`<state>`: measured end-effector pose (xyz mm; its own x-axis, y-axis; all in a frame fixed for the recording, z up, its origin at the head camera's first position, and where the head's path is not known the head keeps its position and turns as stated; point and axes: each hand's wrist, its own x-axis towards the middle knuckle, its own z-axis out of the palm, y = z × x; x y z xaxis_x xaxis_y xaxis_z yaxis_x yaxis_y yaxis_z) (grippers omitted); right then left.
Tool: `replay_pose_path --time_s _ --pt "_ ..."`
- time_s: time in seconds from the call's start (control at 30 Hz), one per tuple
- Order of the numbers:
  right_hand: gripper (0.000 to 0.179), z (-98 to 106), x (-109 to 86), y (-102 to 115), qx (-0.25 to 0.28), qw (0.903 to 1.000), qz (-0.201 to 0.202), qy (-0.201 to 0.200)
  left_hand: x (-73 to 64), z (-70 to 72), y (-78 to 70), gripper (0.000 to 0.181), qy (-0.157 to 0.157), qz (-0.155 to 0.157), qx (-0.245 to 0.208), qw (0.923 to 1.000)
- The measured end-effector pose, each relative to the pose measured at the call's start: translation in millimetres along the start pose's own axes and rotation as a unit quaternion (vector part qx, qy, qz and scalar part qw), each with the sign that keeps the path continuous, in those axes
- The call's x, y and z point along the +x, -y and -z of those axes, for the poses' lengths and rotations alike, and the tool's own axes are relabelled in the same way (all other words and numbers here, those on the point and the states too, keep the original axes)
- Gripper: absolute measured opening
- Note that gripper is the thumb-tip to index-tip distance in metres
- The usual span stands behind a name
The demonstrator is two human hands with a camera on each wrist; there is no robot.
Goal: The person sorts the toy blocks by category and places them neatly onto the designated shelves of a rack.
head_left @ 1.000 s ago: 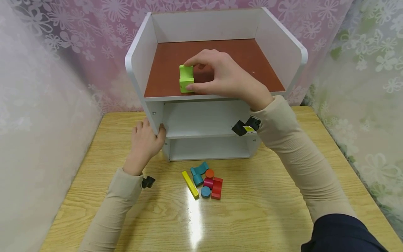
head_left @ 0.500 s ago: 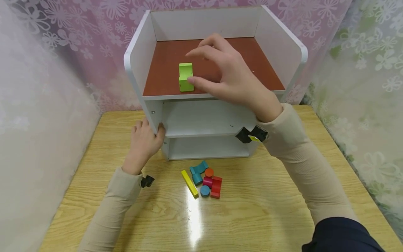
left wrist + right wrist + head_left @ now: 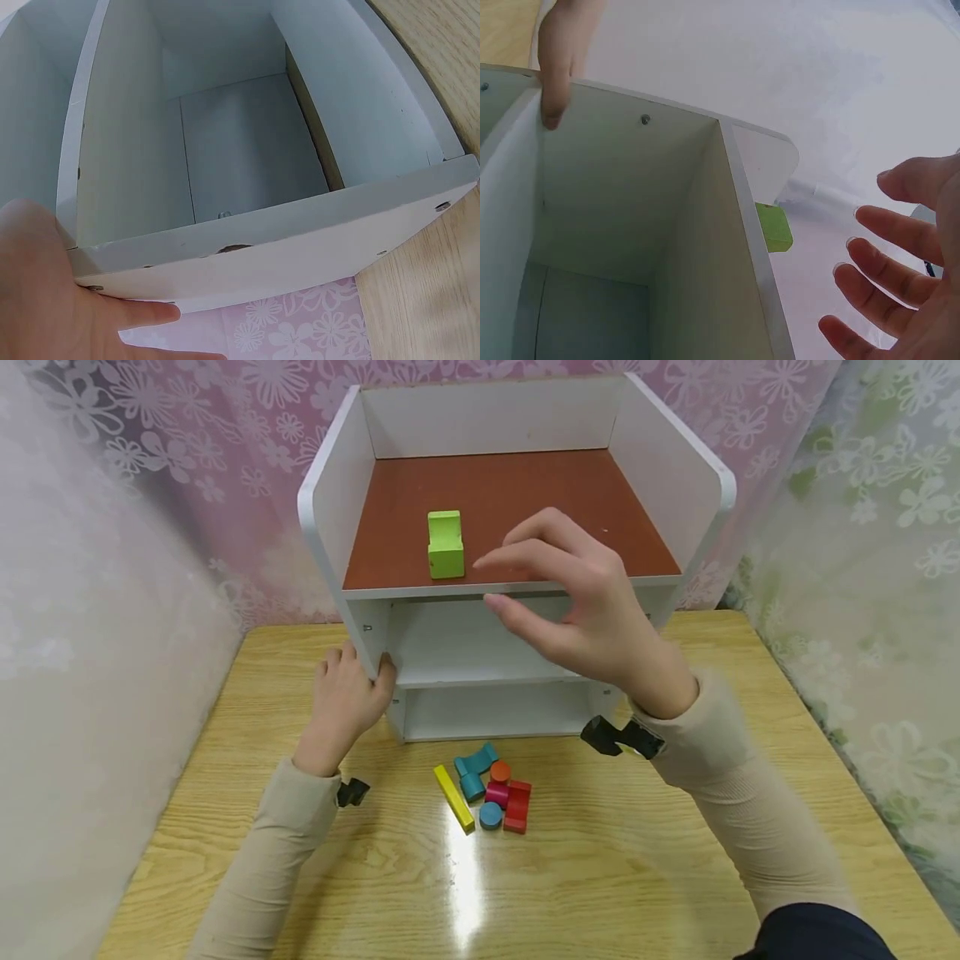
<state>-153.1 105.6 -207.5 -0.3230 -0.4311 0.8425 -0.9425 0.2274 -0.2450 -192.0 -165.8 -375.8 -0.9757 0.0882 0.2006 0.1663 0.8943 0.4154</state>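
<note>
A small white shelf unit [image 3: 487, 643] with a brown top board [image 3: 540, 493] stands at the back of the table. My left hand [image 3: 345, 706] holds its left side panel, the thumb over the front edge and the fingers along the outside, as the left wrist view shows from close by. A lime-green toy block [image 3: 446, 547], shaped like a little chair, stands near the top board's front edge, left of centre. My right hand [image 3: 585, 610] hovers in front of the shelf, to the block's right, its fingers loosely bent and holding nothing. The right wrist view shows these fingers [image 3: 885, 274] apart from the green block [image 3: 775, 227].
On the wooden table [image 3: 600, 860] before the shelf lie several toy blocks: a yellow bar [image 3: 453, 799], a teal curved piece [image 3: 476, 760], a red piece [image 3: 517, 807], a blue disc [image 3: 491, 815] and an orange one [image 3: 500, 772]. Flowered curtains [image 3: 262, 527] hang behind and beside.
My right hand has let go of the green block and drawn back to the right and toward me. The block stays on the top board; my left hand has not moved.
</note>
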Motion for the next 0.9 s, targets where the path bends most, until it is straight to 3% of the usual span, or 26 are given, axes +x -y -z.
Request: replay_pose_path --time_s 0.4,0.6,0.9 --pt "0.028 0.2 -42.0 22.1 0.013 0.9997 0.011 0.016 1.0 0.1 -0.6 0.060 -0.002 -0.001 -0.001 1.0000" --pt "0.028 -5.0 -67.8 22.5 0.024 0.9995 0.010 0.019 0.6 0.3 -1.2 0.061 0.002 0.003 0.001 1.0000" --pt "0.022 -11.0 -114.9 18.1 0.044 0.9951 -0.062 0.062 0.0 0.6 -0.7 0.063 0.002 0.003 -0.002 1.0000"
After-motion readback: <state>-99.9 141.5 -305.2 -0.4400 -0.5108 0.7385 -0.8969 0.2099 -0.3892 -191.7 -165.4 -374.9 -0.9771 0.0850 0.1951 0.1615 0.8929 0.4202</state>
